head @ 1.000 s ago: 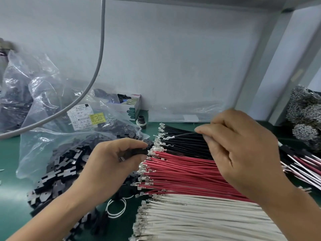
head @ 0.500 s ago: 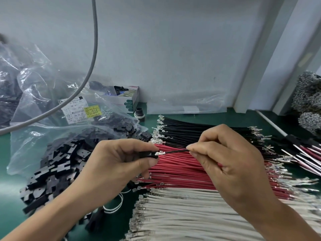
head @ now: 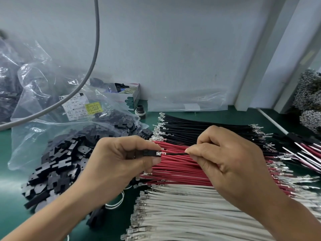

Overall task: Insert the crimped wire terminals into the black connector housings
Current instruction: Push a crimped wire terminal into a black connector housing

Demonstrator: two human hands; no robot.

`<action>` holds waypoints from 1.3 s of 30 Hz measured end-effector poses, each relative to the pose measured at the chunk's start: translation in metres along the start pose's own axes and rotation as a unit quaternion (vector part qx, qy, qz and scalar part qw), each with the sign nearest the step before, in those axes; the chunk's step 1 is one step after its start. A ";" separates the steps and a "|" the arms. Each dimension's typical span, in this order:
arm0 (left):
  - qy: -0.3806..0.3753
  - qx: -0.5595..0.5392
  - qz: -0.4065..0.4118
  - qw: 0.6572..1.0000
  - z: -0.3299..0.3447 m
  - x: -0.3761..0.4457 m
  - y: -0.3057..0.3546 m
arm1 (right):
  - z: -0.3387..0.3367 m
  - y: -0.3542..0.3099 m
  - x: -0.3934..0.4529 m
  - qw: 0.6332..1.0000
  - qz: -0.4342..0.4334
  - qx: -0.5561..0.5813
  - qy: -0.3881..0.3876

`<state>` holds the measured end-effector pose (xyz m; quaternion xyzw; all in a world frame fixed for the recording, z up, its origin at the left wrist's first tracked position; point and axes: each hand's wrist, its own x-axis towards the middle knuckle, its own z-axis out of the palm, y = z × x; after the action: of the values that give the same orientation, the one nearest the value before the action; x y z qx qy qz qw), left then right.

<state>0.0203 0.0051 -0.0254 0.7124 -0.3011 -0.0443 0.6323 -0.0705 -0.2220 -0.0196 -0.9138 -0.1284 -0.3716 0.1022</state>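
Observation:
My left hand (head: 121,164) pinches a small black connector housing (head: 148,153) between thumb and fingers. My right hand (head: 231,164) pinches a black wire (head: 175,153) just right of it. The wire's silver crimped terminal (head: 159,153) sits at the housing's mouth, partly inside. Below the hands lie flat rows of black wires (head: 199,129), red wires (head: 177,169) and white wires (head: 182,211), all with crimped ends. A heap of black housings (head: 57,164) spills from a clear plastic bag (head: 43,94) on the left.
The green mat (head: 10,197) covers the bench. A grey cable (head: 93,54) hangs across the upper left. A small open box (head: 128,94) stands by the back wall. Assembled red and white wire sets (head: 305,153) and grey terminal bundles (head: 311,101) lie at the right.
My right hand lifted one black wire from the black row and brought it left to the housing in my left hand. The terminal has moved from just short of the housing to its mouth.

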 end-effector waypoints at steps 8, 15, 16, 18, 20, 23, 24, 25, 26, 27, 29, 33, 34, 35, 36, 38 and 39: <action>-0.032 -0.011 -0.038 0.999 0.004 -0.004 0.000 | 0.002 -0.008 0.002 0.995 0.044 0.066 -0.053; -0.027 0.016 -0.015 0.999 0.007 -0.007 -0.001 | 0.007 -0.016 0.002 0.997 0.036 0.043 -0.051; -0.028 0.059 0.003 0.998 0.008 -0.007 -0.002 | 0.008 -0.018 0.001 0.998 0.015 0.008 -0.053; -0.022 0.078 0.014 0.997 0.009 -0.008 -0.004 | 0.012 -0.019 0.000 0.998 -0.012 -0.030 -0.050; -0.010 0.013 -0.011 1.000 0.010 -0.007 -0.004 | 0.014 -0.017 0.000 0.999 -0.005 -0.015 -0.039; -0.003 -0.029 -0.025 0.999 0.011 -0.006 -0.004 | 0.016 -0.015 0.001 1.000 0.011 0.011 -0.020; -0.005 -0.019 -0.024 1.000 0.011 -0.006 -0.004 | 0.018 -0.017 0.001 1.000 0.006 0.003 -0.017; -0.007 -0.009 -0.021 1.000 0.010 -0.006 -0.003 | 0.020 -0.019 0.001 1.000 -0.001 -0.012 -0.014; -0.008 0.000 -0.020 1.000 0.010 -0.007 -0.003 | 0.022 -0.021 0.001 1.000 -0.008 -0.028 -0.010; -0.007 0.008 -0.021 1.000 0.009 -0.007 -0.003 | 0.024 -0.023 0.001 0.999 -0.012 -0.038 -0.005; -0.002 0.019 -0.020 1.000 0.008 -0.008 -0.002 | 0.027 -0.024 0.001 0.999 -0.010 -0.037 0.003; 0.003 0.005 -0.015 1.000 0.009 -0.007 -0.004 | 0.031 -0.022 -0.002 1.000 0.000 -0.003 0.007; 0.002 0.008 -0.014 1.000 0.009 -0.007 -0.004 | 0.031 -0.021 -0.003 1.000 0.001 0.002 0.008; 0.002 0.014 -0.012 1.000 0.010 -0.008 -0.005 | 0.032 -0.021 -0.003 1.000 0.000 0.005 0.006; -0.003 0.016 -0.014 1.000 0.010 -0.008 -0.005 | 0.033 -0.021 -0.004 1.000 0.000 0.005 0.004; -0.011 0.013 -0.019 1.000 0.012 -0.009 -0.006 | 0.033 -0.022 -0.006 1.000 -0.001 0.001 0.001; -0.013 0.012 -0.021 1.000 0.012 -0.009 -0.007 | 0.034 -0.022 -0.006 1.000 -0.004 -0.002 0.002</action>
<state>0.0104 -0.0010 -0.0371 0.7254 -0.2945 -0.0630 0.6189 -0.0594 -0.1927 -0.0456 -0.9126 -0.1307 -0.3744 0.0997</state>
